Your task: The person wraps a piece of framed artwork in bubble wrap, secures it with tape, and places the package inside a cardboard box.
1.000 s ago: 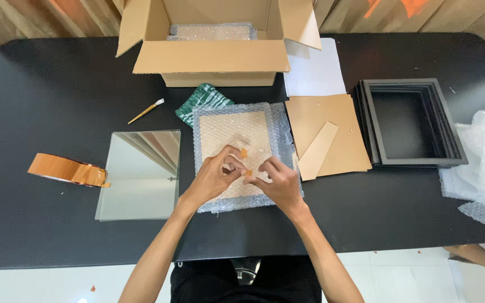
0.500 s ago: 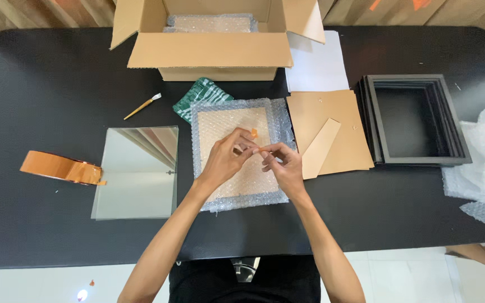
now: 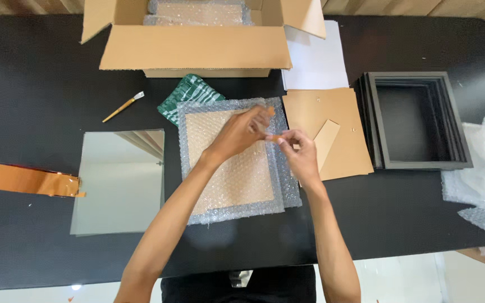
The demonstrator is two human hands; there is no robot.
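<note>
A flat square panel wrapped in bubble wrap (image 3: 232, 168) lies on the black table (image 3: 40, 90) in front of me. Both my hands work at its upper right corner. My left hand (image 3: 241, 132) pinches a small strip of orange tape (image 3: 270, 111) at the wrap's edge. My right hand (image 3: 297, 152) pinches another bit of orange tape (image 3: 275, 138) just below it. The two hands nearly touch. The panel inside shows tan through the wrap.
An open cardboard box (image 3: 197, 39) holding bubble wrap stands at the back. A mirror pane (image 3: 119, 179), a tape roll (image 3: 29, 179) and a small brush (image 3: 122, 106) lie left. A green packet (image 3: 183, 95), white sheet (image 3: 315, 62), brown backing board (image 3: 326, 132), black frame (image 3: 416, 120) and loose wrap (image 3: 481, 168) lie right.
My hands have moved from the middle of the wrapped panel up to its upper right corner, pulling at the orange tape. The view has shifted slightly.
</note>
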